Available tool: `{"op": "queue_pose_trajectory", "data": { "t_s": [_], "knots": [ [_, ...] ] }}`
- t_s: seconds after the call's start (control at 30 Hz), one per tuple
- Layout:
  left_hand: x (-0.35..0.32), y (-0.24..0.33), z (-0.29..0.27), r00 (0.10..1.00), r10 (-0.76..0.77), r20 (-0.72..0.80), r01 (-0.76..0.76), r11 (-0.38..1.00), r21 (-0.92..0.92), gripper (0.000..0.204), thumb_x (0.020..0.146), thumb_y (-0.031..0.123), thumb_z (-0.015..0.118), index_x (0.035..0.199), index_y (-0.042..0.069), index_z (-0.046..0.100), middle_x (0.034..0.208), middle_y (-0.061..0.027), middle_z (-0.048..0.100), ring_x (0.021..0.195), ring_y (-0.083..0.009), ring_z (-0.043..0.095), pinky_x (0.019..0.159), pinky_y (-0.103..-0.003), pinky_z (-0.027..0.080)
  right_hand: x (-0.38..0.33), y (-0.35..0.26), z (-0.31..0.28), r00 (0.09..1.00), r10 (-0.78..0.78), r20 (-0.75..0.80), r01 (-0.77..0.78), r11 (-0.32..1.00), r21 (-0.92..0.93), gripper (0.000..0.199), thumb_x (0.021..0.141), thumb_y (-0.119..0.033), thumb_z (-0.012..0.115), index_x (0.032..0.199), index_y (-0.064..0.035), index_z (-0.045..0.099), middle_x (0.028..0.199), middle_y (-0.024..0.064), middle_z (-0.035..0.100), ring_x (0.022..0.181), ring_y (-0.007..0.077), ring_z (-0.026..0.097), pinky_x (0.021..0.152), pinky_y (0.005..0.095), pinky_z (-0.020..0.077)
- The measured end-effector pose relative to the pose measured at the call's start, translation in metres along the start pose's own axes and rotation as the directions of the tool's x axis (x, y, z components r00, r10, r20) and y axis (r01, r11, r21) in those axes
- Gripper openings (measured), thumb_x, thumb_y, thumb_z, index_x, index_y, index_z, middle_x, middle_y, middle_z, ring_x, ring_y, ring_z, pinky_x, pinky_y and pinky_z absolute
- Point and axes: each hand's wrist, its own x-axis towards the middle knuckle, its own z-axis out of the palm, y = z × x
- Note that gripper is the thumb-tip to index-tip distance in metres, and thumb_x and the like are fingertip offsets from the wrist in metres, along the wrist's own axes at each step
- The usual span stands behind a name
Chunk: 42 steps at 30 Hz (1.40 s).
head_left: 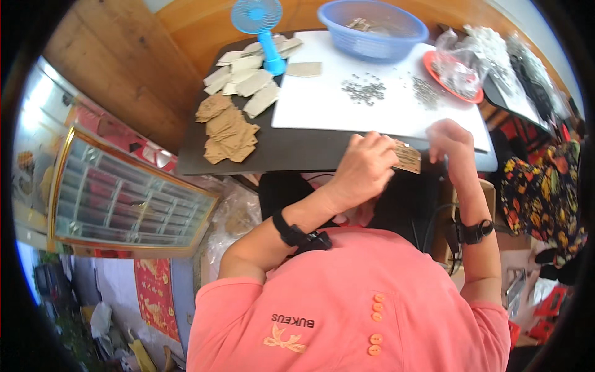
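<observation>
My left hand (365,167) grips a small brown card tag (409,158) at the near edge of the dark table (291,152). My right hand (451,139) hovers at the tag's right end, fingers curled and touching it. A white sheet (322,105) lies on the table beyond both hands, carrying two scatters of small grey metal pieces (364,90). At the table's left lie a pile of brown tags (228,133) and a pile of pale tags (248,77).
A blue plastic basket (373,28) stands at the back, a blue hand fan (259,25) to its left. A red dish with a clear bag (455,71) sits at the right. A patterned cloth (545,186) hangs at right, a framed cabinet (124,198) at left.
</observation>
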Motion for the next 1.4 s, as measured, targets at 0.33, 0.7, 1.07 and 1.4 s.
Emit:
{"op": "queue_pose_trajectory", "data": {
  "t_s": [0.33,0.7,1.07,1.4],
  "knots": [
    [-0.007,-0.088,-0.15,0.972,-0.128,-0.195,0.205,0.867,0.454,0.03,0.07,0.024,0.076,0.092,0.005,0.067,0.1,-0.0137,0.065,0.097,-0.0324,0.056,0.088,-0.042,0.046,-0.006,0.032,-0.003,0.986,-0.162,-0.03,0.165,0.977,0.137,0.006,0.09,-0.008,0.065,0.092,-0.0029,0.066,0.073,-0.0022,0.06,0.057,0.0056,0.053,0.054,0.0202,0.0322],
    [0.011,-0.272,-0.276,0.275,-0.961,-0.021,0.945,0.266,0.189,0.075,0.079,0.031,0.074,0.145,0.007,0.047,0.149,-0.0167,0.044,0.135,-0.0351,0.043,0.1,-0.058,0.042,-0.007,0.032,-0.004,0.988,-0.152,-0.015,0.152,0.981,0.119,0.005,0.088,-0.004,0.066,0.092,-0.0023,0.064,0.077,-0.001,0.061,0.062,0.0063,0.053,0.057,0.0203,0.037],
    [0.051,-0.275,-0.25,0.216,-0.966,0.143,0.926,0.249,0.285,0.073,0.079,0.038,0.074,0.142,0.01,0.05,0.134,-0.0162,0.055,0.107,-0.0303,0.059,0.09,-0.049,0.047,-0.011,0.037,-0.004,0.987,-0.15,-0.062,0.153,0.987,0.051,0.006,0.085,0.0,0.068,0.088,0.0007,0.063,0.074,0.0014,0.061,0.061,0.0079,0.055,0.057,0.0204,0.0417],
    [0.106,-0.335,-0.228,0.854,-0.517,0.05,0.519,0.843,-0.145,0.028,0.09,0.029,0.068,0.105,0.006,0.068,0.099,-0.009,0.07,0.097,-0.0242,0.065,0.087,-0.04,0.051,-0.009,0.031,-0.003,0.99,-0.127,-0.064,0.129,0.991,0.029,0.008,0.083,0.002,0.068,0.089,0.001,0.063,0.073,0.0029,0.061,0.061,0.0084,0.055,0.057,0.0211,0.043]
  ]
}}
